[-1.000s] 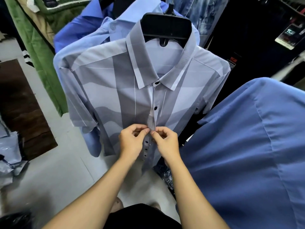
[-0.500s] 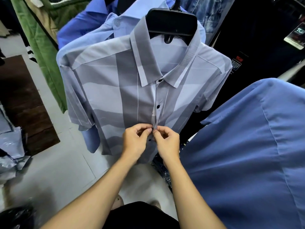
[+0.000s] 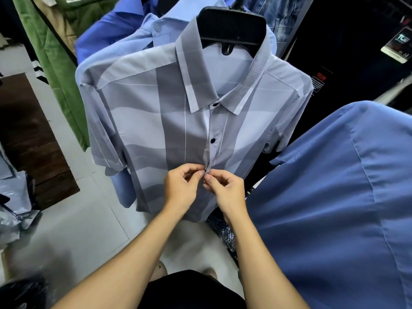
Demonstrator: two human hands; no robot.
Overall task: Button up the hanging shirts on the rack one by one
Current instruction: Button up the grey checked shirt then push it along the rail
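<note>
Pinching the smooth grey wave-patterned shirt (image 3: 142, 121) placket, left hand (image 3: 180, 188) and right hand (image 3: 225, 190) meet below two round dark buttons (image 3: 213, 140).

A shirt (image 3: 156, 121) hangs on a hanger (image 3: 231, 25) at the centre, with more shirts (image 3: 124, 25) hung behind it, farther back on the left. Another shirt (image 3: 334, 197) hangs near on the right. Both hands, left hand (image 3: 181, 189) and right hand (image 3: 225, 192), meet at the centre shirt's front placket, below its second button (image 3: 212, 140). The floor (image 3: 73, 224) lies beneath.
</note>
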